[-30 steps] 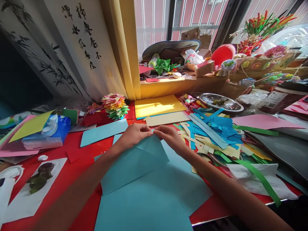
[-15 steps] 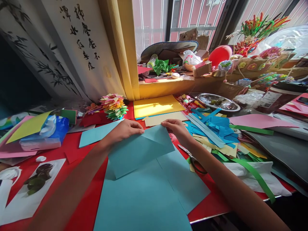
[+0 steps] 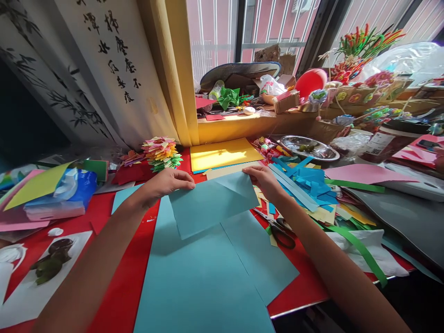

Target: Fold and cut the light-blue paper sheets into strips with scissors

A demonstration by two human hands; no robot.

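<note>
A light blue paper piece (image 3: 211, 203) is held up between both hands, above larger light blue sheets (image 3: 204, 282) lying on the red surface. My left hand (image 3: 169, 182) pinches its upper left corner. At the upper right corner, my right hand (image 3: 262, 180) grips it between thumb and fingers. Black-handled scissors (image 3: 282, 233) lie just below my right forearm, partly over paper scraps. Another light blue piece (image 3: 123, 196) rests behind my left forearm.
Blue paper strips (image 3: 308, 182) and a metal dish (image 3: 310, 148) are at the right. Yellow paper (image 3: 225, 155) and a stacked folded-paper piece (image 3: 161, 152) stand behind. A tissue pack (image 3: 62, 194) is at the left. At the far right edge, part of another person's hand shows.
The held paper has risen and moved slightly right, with its lower edge tilting less. My hands are farther apart, and the view has shifted a little.
</note>
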